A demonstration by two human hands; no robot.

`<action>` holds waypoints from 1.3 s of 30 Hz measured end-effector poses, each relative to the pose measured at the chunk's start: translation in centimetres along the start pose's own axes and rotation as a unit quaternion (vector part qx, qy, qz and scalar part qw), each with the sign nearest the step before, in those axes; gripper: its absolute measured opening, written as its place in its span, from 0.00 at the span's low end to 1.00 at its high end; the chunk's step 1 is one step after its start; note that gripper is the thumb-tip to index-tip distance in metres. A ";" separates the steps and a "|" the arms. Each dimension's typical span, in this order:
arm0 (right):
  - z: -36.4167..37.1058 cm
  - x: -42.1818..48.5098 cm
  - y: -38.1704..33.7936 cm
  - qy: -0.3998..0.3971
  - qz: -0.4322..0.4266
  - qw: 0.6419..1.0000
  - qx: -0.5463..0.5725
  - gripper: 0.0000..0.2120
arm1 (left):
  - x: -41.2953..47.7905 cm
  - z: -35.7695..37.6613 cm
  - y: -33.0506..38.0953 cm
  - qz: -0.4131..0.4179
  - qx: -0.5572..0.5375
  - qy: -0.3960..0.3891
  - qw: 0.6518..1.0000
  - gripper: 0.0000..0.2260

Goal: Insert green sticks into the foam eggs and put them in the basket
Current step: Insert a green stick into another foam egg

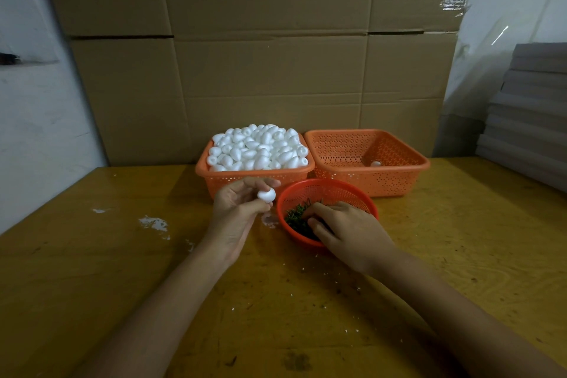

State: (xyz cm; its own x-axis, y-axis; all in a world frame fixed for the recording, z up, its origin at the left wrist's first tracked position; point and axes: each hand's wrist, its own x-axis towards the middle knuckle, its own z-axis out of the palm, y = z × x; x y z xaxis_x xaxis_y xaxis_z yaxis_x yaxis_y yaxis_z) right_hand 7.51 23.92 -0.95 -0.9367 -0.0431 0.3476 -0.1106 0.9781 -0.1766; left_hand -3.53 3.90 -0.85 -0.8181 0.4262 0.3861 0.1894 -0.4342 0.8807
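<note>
My left hand [237, 209] pinches one white foam egg [266, 194] just in front of the left orange basket [214, 176], which is heaped with foam eggs [257, 147]. My right hand [343, 230] reaches into a round red bowl [325, 190] of green sticks [296, 216], its curled fingertips down among them; whether it holds a stick is hidden. The right orange basket [399, 176] holds a single egg [375, 163] near its front wall.
Everything stands on a yellow wooden table [122, 255] with white foam crumbs [153, 222] scattered left of the hands. Large cardboard boxes [260, 55] form a wall behind the baskets. A stack of grey boards [530, 120] sits at the right.
</note>
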 end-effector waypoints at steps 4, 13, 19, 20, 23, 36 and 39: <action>0.0 0.0 0.0 -0.005 -0.002 1.000 -0.001 0.15 | 0.1 -0.1 -0.1 0.004 0.005 0.007 1.000 0.20; 0.0 0.0 0.0 -0.004 -0.002 1.000 -0.007 0.14 | -0.1 0.1 -0.4 -0.011 -0.023 -0.031 0.999 0.17; 0.0 0.0 0.0 -0.001 0.001 1.000 -0.006 0.15 | -0.3 0.5 -0.3 -0.008 -0.018 -0.035 0.999 0.13; 0.0 -0.1 0.0 -0.001 0.001 1.000 -0.005 0.14 | -0.3 0.5 -0.3 -0.007 -0.017 -0.037 0.999 0.13; 0.1 0.0 0.0 0.001 -0.001 1.000 -0.006 0.14 | -0.4 0.5 -0.4 -0.004 -0.017 -0.044 0.999 0.14; -0.1 0.0 -0.2 -0.001 0.002 1.000 -0.017 0.16 | -0.5 0.8 -0.3 0.000 0.019 -0.069 0.997 0.16; -0.2 0.0 -0.3 -0.007 0.004 1.000 -0.011 0.15 | -0.5 1.0 -0.2 0.022 0.050 -0.071 0.996 0.14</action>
State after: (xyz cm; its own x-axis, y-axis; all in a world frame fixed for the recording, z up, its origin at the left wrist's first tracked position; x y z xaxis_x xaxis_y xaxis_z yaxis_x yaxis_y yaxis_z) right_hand 7.60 23.70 -0.75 -0.9417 -0.0386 0.3341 -0.0964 0.9827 -0.1583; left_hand -2.59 4.58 -1.00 -0.7241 0.5194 0.4538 0.2824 -0.3770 0.8821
